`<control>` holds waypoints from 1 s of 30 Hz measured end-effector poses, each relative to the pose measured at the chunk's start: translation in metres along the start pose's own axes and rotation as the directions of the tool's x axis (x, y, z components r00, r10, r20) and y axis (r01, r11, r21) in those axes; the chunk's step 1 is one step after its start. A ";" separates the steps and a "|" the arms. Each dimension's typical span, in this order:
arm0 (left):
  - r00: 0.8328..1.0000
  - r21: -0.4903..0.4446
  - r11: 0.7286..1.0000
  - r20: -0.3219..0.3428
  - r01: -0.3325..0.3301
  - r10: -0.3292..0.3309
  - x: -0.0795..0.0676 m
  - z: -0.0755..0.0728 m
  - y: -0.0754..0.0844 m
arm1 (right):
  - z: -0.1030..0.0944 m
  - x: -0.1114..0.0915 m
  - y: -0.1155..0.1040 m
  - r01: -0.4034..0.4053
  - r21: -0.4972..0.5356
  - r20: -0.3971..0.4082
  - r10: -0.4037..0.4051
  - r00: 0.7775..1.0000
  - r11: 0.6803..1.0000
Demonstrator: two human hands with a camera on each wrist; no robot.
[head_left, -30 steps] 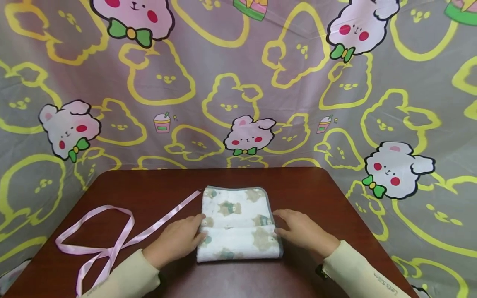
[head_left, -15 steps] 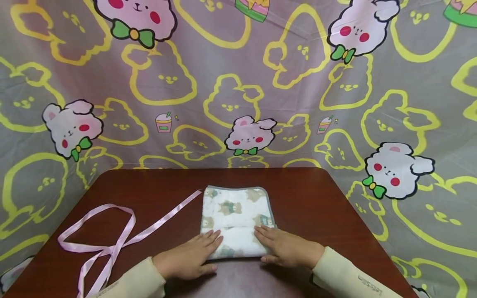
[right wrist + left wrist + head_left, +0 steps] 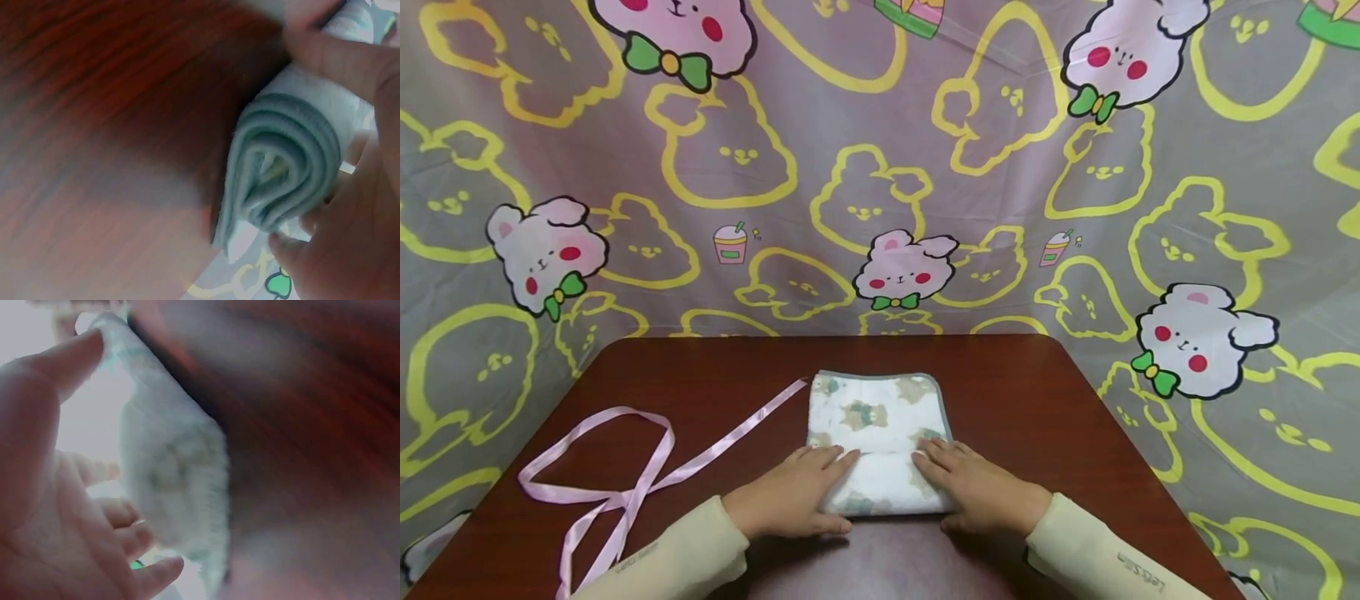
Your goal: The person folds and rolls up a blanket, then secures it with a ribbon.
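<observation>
"Where is the cloth?"

"On the surface, in the middle, between the two hands. It's white with tan and green animal prints and a grey-green trim. The far part lies flat; the near part is rolled up."

"How can you tell it's rolled?"

"The right wrist view looks at its end: the trim curls round on itself in several layers."

"What does the left hand do?"

"It rests on the cloth's left side. The grip is wide and loose, fingers laid fairly straight over the top, thumb spread away toward the near edge. The left wrist view is blurred, but the thumb shows on one side of the roll and the fingers on the other."

"And the right hand?"

"Much the same on the right side: a wide grip, fingers reaching over the roll, thumb apart at the near edge."

"Anything else there?"

"A pink ribbon lies in loose loops to the left, its far end just beside the cloth's far left corner. Pale sleeves cover both forearms, and behind the surface hangs a grey backdrop with rabbits and yellow outlines."
</observation>
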State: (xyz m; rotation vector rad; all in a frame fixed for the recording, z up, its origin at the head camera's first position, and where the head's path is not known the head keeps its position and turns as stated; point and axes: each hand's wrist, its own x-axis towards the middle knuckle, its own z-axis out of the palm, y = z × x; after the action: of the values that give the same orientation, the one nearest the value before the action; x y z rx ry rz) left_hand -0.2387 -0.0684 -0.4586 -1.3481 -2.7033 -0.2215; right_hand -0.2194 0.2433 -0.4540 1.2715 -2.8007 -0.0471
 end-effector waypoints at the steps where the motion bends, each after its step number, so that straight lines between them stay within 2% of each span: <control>1: 0.999 -0.041 0.999 -0.001 0.033 -0.033 0.002 0.001 -0.003 | 0.000 0.000 0.001 -0.018 0.020 0.012 0.017 1.000 1.000; 3: 0.996 -0.108 0.990 -0.005 0.087 -0.088 0.006 0.002 -0.010 | 0.000 -0.001 0.002 -0.043 0.054 0.030 0.042 0.999 0.998; 5: 0.994 -0.146 0.983 -0.007 0.107 -0.109 0.007 0.002 -0.016 | 0.001 -0.002 0.003 -0.061 0.081 0.045 0.058 0.997 0.995; 8: 0.995 -0.175 0.980 -0.021 0.093 -0.099 0.006 0.000 -0.019 | 0.000 -0.003 0.003 -0.063 0.089 0.056 0.058 0.997 0.994; 15: 0.995 -0.277 0.957 -0.010 0.088 -0.094 0.006 0.000 -0.024 | -0.002 -0.005 0.004 -0.069 0.118 0.046 0.064 0.997 0.991; 18: 0.994 -0.210 0.974 -0.056 0.084 -0.098 0.007 0.001 -0.025 | -0.001 -0.005 0.004 -0.066 0.080 0.043 0.063 0.997 0.995; 21: 0.985 -0.053 0.997 -0.155 0.064 -0.072 0.007 0.002 -0.022 | -0.001 -0.006 0.003 -0.037 0.025 0.045 0.036 0.998 0.999; 25: 0.957 0.122 0.992 -0.287 -0.017 0.051 0.007 0.000 -0.012 | -0.002 -0.009 0.002 0.041 -0.018 0.026 -0.040 0.999 0.999; 28: 0.946 0.177 0.978 -0.282 -0.115 0.162 0.002 -0.003 -0.003 | -0.004 -0.011 0.002 0.072 -0.029 0.010 -0.072 0.997 0.997; 30: 0.955 0.194 0.967 -0.217 -0.162 0.204 -0.002 -0.003 0.001 | -0.005 -0.013 0.002 0.071 -0.046 0.006 -0.071 0.997 0.996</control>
State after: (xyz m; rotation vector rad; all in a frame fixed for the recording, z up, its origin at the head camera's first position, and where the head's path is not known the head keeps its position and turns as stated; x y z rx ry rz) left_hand -0.2363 -0.0699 -0.4561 -1.4115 -2.3282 -0.1151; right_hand -0.2123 0.2547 -0.4494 1.3610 -2.7402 -0.1173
